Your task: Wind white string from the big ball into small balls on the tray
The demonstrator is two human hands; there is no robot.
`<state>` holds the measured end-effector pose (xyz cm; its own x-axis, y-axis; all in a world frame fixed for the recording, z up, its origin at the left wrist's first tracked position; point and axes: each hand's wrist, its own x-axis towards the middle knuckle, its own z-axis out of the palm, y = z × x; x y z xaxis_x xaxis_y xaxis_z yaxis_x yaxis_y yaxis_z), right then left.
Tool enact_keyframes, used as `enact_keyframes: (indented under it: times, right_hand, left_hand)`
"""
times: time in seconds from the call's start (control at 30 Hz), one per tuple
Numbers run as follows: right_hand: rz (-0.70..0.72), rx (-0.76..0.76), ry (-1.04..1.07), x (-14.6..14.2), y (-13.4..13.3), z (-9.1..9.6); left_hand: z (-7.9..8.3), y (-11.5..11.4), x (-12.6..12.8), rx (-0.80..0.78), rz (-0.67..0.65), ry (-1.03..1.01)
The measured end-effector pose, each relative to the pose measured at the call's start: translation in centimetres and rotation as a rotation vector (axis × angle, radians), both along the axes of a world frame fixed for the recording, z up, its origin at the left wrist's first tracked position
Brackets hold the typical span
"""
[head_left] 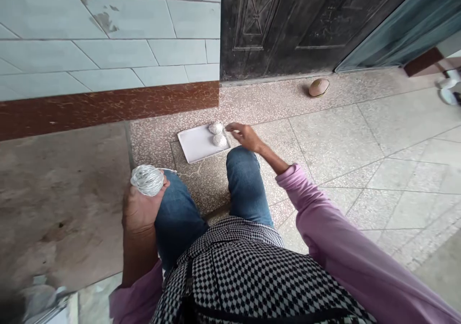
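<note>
A dark metal door [273, 26] is standing at the top, with shapes pressed into it. A shiny blue-green panel [382, 35] is standing just beside it. A pale blue tile wall [108, 40] is going up next to the door, and some tiles are showing dirty spots. A red-brown strip [108, 105] is running along the bottom of the wall. A small brown oval thing [319, 87] is sitting on the speckled floor [259, 103] near the door. Big pale floor tiles [378, 170] are spreading out on the right, and a rough gray patch of concrete [61, 204] is lying on the left.
</note>
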<state>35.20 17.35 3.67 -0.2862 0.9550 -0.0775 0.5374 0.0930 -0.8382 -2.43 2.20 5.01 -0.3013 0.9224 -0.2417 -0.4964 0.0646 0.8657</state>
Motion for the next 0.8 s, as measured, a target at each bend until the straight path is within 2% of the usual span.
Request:
enact_keyframes:
  times: [0.07,0.13,0.23,0.37,0.5,0.67,0.8]
  right_hand:
    - [0.093,0.034,0.254,-4.9,-1.3,-0.5]
    - [0.192,0.006,0.408,-9.0,-3.1,-0.6]
    - [0.286,-0.087,0.524,-12.7,-5.5,-0.3]
    - [0.331,-0.178,0.602,-14.5,-7.5,-0.5]
    - [0.399,-0.182,0.656,-17.0,-8.9,-2.0]
    - [0.495,-0.294,0.666,-20.5,-11.1,-4.4]
    - [0.515,-0.240,0.631,-20.9,-13.6,-4.9]
  left_hand:
    - [0.3,0.2,0.6,-0.016,-0.005,0.050]
    - [1.0,0.3,1.0,-0.042,-0.013,0.105]
    - [2.6,0.1,1.0,-0.070,-0.066,0.179]
    - [4.5,-1.6,-0.2,-0.160,-0.090,0.294]
    - [5.4,-4.5,-0.8,-0.292,-0.036,0.401]
    - [5.7,-8.5,1.0,-0.359,0.048,0.437]
    - [5.5,-9.6,2.6,-0.338,0.041,0.436]
